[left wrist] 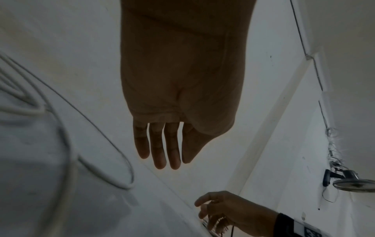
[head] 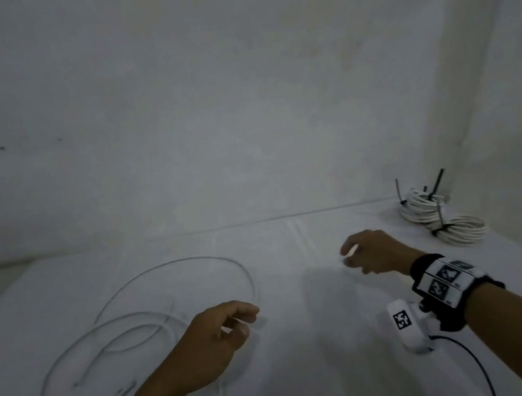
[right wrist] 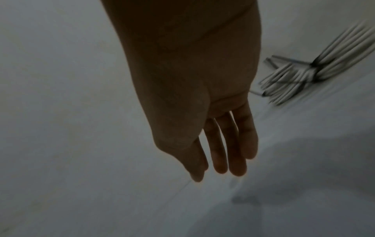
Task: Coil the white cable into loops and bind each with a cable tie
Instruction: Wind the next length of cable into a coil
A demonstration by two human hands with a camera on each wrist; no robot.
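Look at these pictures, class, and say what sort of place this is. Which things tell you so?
Probably a plain indoor work corner set up for recording hand tasks. A table under white cloth stands against bare walls; tied coils of cable sit on it, and a marked wrist band is on the right arm.

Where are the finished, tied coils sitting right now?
In the head view, the tied coils sit at the table's far right corner by the wall, beyond the right hand; the loose cable lies left.
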